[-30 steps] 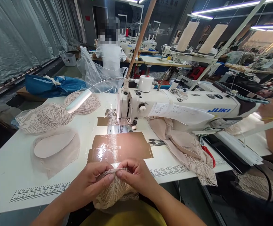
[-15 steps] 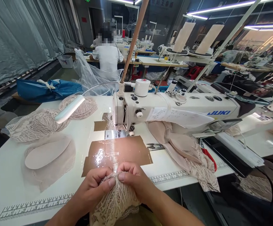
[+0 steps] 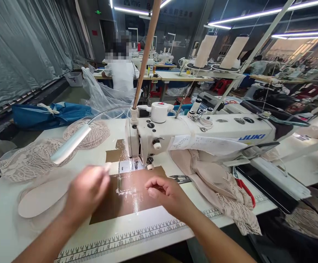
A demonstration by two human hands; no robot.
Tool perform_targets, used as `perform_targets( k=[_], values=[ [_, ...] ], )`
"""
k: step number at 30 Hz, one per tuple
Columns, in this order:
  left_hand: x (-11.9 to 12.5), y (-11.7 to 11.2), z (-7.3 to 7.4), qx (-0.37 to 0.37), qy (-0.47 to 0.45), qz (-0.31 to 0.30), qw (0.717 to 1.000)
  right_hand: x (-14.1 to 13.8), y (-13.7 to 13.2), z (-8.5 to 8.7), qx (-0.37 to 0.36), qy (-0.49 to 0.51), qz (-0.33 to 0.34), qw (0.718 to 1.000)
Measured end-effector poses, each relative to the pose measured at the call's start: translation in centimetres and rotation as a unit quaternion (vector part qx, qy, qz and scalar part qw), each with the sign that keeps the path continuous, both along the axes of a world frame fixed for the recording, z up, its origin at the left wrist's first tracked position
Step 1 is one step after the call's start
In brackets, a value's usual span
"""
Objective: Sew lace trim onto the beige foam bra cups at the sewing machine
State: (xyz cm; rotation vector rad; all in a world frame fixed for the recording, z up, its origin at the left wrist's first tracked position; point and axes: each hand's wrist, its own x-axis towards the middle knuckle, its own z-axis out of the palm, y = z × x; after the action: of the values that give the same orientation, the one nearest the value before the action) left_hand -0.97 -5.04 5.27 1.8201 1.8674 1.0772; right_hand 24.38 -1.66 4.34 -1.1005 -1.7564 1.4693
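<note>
My left hand (image 3: 89, 191) is raised over the left end of the brown taped patch, in front of the sewing machine. Its fingers are curled but smeared by motion, so what they hold, if anything, cannot be made out. Over the right part of the brown taped patch (image 3: 131, 201), my right hand (image 3: 168, 195) is loosely closed, thumb by the curled fingers, with nothing visible in it. Beyond both hands stands the white sewing machine (image 3: 199, 126), its needle and presser foot (image 3: 136, 164) above the metal plate. A beige oval pad on sheer fabric (image 3: 42, 195) lies left of my left hand.
Lace pieces (image 3: 35, 160) lie at the left, under a lamp (image 3: 71, 144). Thread snips (image 3: 181, 179), beige lace garment pieces (image 3: 213, 175) and red-handled scissors (image 3: 245, 190) lie at the right. A printed ruler (image 3: 123, 239) follows the front edge. A person (image 3: 122, 73) sits ahead.
The beige lace piece has left my hands and is out of view. My hands have parted and risen over the table, the left one moving left and forward. The view has shifted slightly.
</note>
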Motion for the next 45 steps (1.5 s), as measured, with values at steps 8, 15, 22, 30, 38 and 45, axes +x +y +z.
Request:
perform_targets(
  k=[8, 15, 22, 30, 38, 45],
  values=[
    [7.2, 2.4, -5.3, -0.040, 0.129, -0.109, 0.985, -2.7, 2.8, -1.3, 0.221, -0.238, 0.088, 0.942],
    [4.6, 1.6, -1.1, -0.130, 0.165, -0.252, 0.945, -3.8, 1.7, -2.9, 0.343, -0.390, 0.118, 0.846],
    [2.8, 2.9, -4.9, 0.034, 0.205, -0.239, 0.949, -4.7, 1.6, -3.0, 0.330, -0.475, 0.098, 0.810],
    [2.3, 5.3, -6.8, 0.119, 0.288, -0.269, 0.911, -5.2, 2.3, -2.1, 0.291, -0.506, 0.090, 0.807],
    [1.8, 5.9, -6.6, 0.092, 0.257, -0.289, 0.918, -5.3, 2.5, -2.2, 0.277, -0.510, 0.096, 0.809],
    [1.9, 6.1, -6.5, 0.063, 0.246, -0.260, 0.931, -5.1, 2.7, -2.5, 0.287, -0.501, 0.098, 0.811]
  ],
)
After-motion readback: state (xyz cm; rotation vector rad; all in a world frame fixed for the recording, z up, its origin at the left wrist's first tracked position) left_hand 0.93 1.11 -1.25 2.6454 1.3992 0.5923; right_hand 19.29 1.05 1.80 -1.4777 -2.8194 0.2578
